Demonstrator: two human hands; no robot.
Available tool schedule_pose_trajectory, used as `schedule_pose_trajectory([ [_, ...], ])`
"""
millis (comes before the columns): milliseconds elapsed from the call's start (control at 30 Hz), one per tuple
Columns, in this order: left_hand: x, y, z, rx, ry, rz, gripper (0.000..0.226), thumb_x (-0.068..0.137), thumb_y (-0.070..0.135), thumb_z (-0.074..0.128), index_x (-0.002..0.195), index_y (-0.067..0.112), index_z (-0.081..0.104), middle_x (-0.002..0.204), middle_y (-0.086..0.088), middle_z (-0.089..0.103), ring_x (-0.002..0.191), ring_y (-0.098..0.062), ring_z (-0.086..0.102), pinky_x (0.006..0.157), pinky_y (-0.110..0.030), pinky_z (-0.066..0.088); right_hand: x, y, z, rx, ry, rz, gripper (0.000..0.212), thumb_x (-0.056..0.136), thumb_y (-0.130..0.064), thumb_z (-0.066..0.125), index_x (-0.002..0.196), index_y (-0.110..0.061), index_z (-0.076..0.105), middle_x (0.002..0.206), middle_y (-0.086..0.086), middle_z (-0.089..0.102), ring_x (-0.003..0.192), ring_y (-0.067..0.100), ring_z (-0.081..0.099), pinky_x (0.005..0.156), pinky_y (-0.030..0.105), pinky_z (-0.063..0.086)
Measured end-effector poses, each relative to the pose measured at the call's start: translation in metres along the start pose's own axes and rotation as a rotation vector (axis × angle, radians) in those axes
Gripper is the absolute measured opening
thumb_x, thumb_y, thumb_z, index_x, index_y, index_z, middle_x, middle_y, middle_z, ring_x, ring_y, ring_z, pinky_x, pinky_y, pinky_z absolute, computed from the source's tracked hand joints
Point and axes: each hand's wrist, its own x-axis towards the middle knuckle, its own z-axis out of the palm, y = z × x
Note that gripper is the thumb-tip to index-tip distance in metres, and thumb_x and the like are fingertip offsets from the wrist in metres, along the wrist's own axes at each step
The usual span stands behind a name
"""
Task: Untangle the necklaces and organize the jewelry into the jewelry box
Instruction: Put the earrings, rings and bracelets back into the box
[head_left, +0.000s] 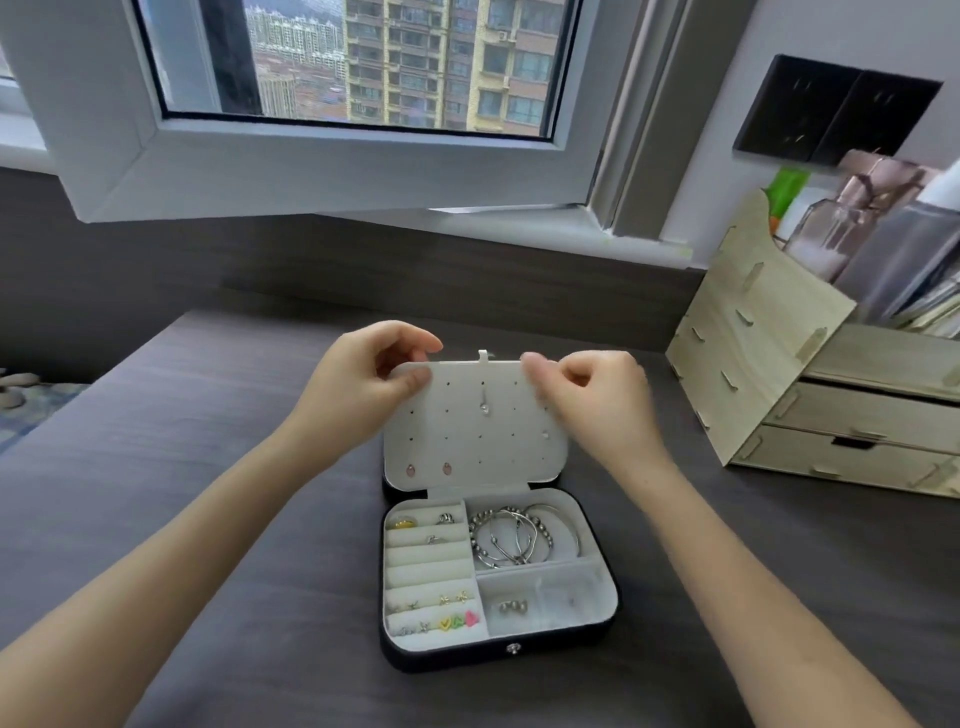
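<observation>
surface: dark wood-grain table (218, 467) | on it: open jewelry box (498, 652), wooden drawer organizer (769, 374)

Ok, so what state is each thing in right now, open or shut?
Jewelry box: open.
Earring panel: upright, held at its top corners.
Left hand: pinching the panel's left corner.
Right hand: pinching its right corner.
Window: swung open.
Organizer drawers: shut.
</observation>
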Motion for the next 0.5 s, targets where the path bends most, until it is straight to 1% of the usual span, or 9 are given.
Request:
schedule_pose_trajectory([
  [33,0.001,-0.002,0.001,0.03,0.014,-0.009,0.026,0.087,0.002,0.061,0.09,0.028,0.064,0.085,0.006,0.063,0.072,-0.001,0.056,0.056,-0.012,0.044,0.007,0.014,-0.009,0.025,0.057,0.02,0.042,0.088,-0.04,0.058,0.056,-0.013,0.063,0.055,-0.004,0.06,0.059,0.014,0.056,0.059,0.03,0.039],
  [67,0.001,-0.004,0.002,0.059,0.026,-0.02,0.024,0.087,0.004,0.06,0.091,0.028,0.064,0.087,0.007,0.065,0.073,-0.001,0.056,0.058,-0.013,0.044,0.014,0.03,-0.019,-0.021,0.085,0.039,0.036,0.09,-0.034,0.056,0.062,-0.014,0.067,0.06,-0.004,0.063,0.064,0.017,0.059,0.061,0.03,0.04],
  [100,0.002,-0.006,0.004,0.083,0.036,-0.029,0.023,0.088,0.005,0.059,0.092,0.027,0.064,0.088,0.009,0.065,0.074,0.0,0.056,0.06,-0.015,0.043,0.022,0.048,-0.026,-0.106,0.069,0.062,0.028,0.091,-0.028,0.055,0.072,-0.014,0.071,0.069,-0.002,0.068,0.075,0.02,0.062,0.064,0.029,0.041],
  [167,0.003,-0.008,0.007,0.108,0.058,-0.043,0.022,0.088,0.005,0.058,0.092,0.025,0.064,0.089,0.01,0.065,0.076,-0.003,0.056,0.063,-0.019,0.043,0.033,0.08,-0.031,-0.266,-0.032,0.073,0.018,0.092,-0.017,0.056,0.093,-0.014,0.074,0.095,0.003,0.072,0.097,0.023,0.063,0.075,0.029,0.043],
  [233,0.006,-0.009,0.01,0.117,0.074,-0.067,0.021,0.087,0.005,0.057,0.092,0.024,0.065,0.088,0.006,0.064,0.077,-0.006,0.055,0.065,-0.022,0.043,0.04,0.105,-0.028,-0.349,-0.137,0.042,0.02,0.091,-0.013,0.057,0.104,-0.013,0.072,0.107,0.005,0.07,0.106,0.024,0.06,0.087,0.031,0.044],
  [300,0.008,-0.011,0.013,0.131,0.07,-0.095,0.018,0.087,0.007,0.057,0.092,0.022,0.065,0.089,0.004,0.063,0.078,-0.006,0.055,0.068,-0.023,0.043,0.044,0.12,-0.022,-0.411,-0.196,0.021,0.022,0.09,-0.014,0.059,0.11,-0.014,0.07,0.11,0.007,0.068,0.107,0.026,0.058,0.092,0.033,0.043],
  [367,0.009,-0.012,0.014,0.141,0.062,-0.117,0.016,0.088,0.008,0.057,0.093,0.02,0.066,0.089,0.003,0.064,0.078,-0.006,0.055,0.067,-0.023,0.043,0.05,0.129,-0.017,-0.457,-0.216,0.012,0.024,0.09,-0.018,0.061,0.112,-0.016,0.069,0.108,0.007,0.068,0.107,0.027,0.056,0.091,0.033,0.041],
  [433,0.01,-0.01,0.015,0.144,0.059,-0.128,0.015,0.088,0.008,0.057,0.092,0.019,0.066,0.088,0.003,0.064,0.077,-0.006,0.055,0.065,-0.021,0.042,0.056,0.133,-0.012,-0.473,-0.207,0.004,0.023,0.089,-0.022,0.062,0.11,-0.018,0.07,0.105,0.006,0.068,0.105,0.027,0.056,0.09,0.033,0.042],
  [500,0.01,-0.008,0.015,0.13,0.05,-0.138,0.016,0.089,0.008,0.056,0.091,0.02,0.067,0.085,0.005,0.062,0.076,-0.004,0.055,0.064,-0.019,0.041,0.06,0.136,-0.007,-0.481,-0.184,-0.018,0.017,0.087,-0.023,0.064,0.101,-0.019,0.073,0.099,0.004,0.069,0.101,0.028,0.056,0.086,0.035,0.043],
])
